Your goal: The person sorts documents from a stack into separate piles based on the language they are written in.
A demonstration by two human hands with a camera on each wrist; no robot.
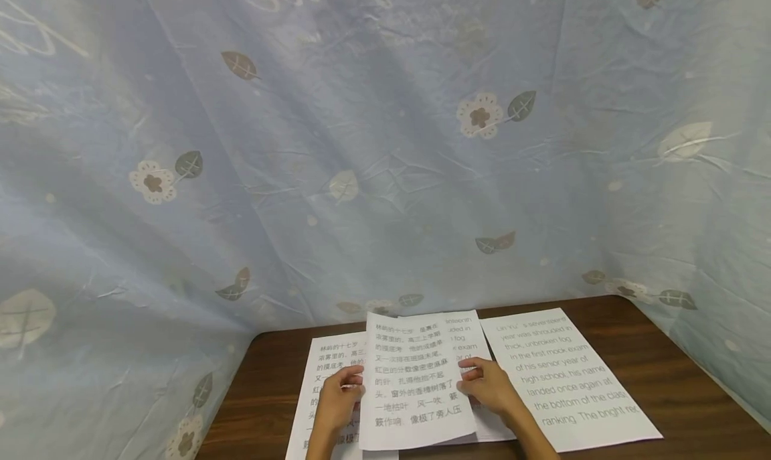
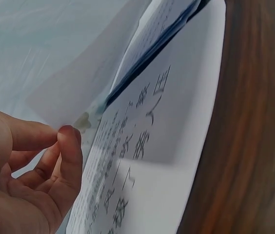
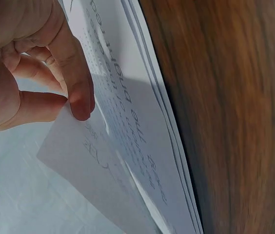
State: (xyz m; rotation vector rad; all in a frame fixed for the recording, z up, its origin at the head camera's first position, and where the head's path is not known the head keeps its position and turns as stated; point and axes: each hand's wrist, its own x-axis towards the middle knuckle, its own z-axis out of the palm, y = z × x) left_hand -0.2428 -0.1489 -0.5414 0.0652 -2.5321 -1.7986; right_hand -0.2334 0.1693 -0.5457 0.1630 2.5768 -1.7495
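Both hands hold up a sheet of paper point(image 1: 415, 379) printed with Chinese text, raised over the table. At its left edge the left hand point(image 1: 338, 400) pinches it between thumb and fingers; the left wrist view shows this left hand point(image 2: 35, 170) close up. On the opposite edge the right hand point(image 1: 489, 385) pinches the sheet, and in the right wrist view the right hand point(image 3: 40, 63) grips near a corner. Beneath on the left lies another Chinese-text sheet point(image 1: 313, 393). English-text paper point(image 1: 466, 333) shows partly behind the held sheet, the rest hidden.
A further English-text sheet point(image 1: 560, 373) lies to the right on the dark wooden table point(image 1: 253, 393). Several stacked paper edges point(image 3: 159, 102) show in the right wrist view. A pale blue curtain point(image 1: 385, 145) with leaves and flowers hangs behind and around the table.
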